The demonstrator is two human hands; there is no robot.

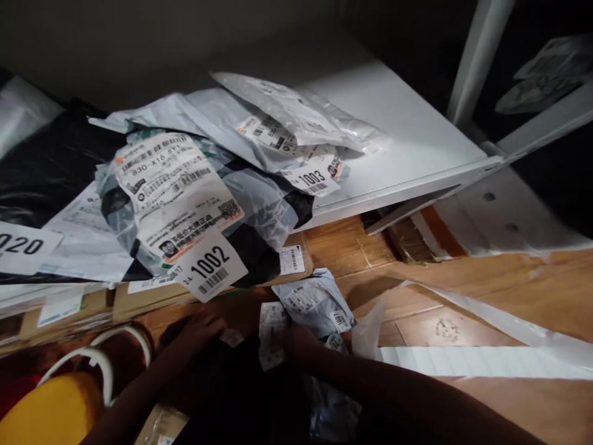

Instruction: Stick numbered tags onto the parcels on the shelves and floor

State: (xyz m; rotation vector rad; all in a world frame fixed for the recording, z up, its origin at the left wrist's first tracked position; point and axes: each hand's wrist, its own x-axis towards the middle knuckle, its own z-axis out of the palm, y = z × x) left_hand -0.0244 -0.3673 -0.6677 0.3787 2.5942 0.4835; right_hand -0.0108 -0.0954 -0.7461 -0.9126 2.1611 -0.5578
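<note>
Low in the picture my right hand [299, 343] closes on a parcel with a white label [272, 334]; its fingers are mostly in shadow. Just beyond it lies a grey mailer bag [319, 300] with a 1001 sticker. My left hand [204, 327] is to the left, beside a dark area with a small pale label [231, 337]. Darkness hides its fingertips and whatever they may hold. On the shelf above lie a clear-and-black parcel [259, 210] with a 1002 label and a grey mailer [194, 111] with a 1003 label.
The white shelf [370, 142] juts out above my hands, its post [479, 62] at right. Cardboard boxes [143, 300] sit beneath it. A yellow round object [50, 411] and a white curved frame [104, 364] stand at lower left. Plastic strip [486, 361] lies on the wooden floor.
</note>
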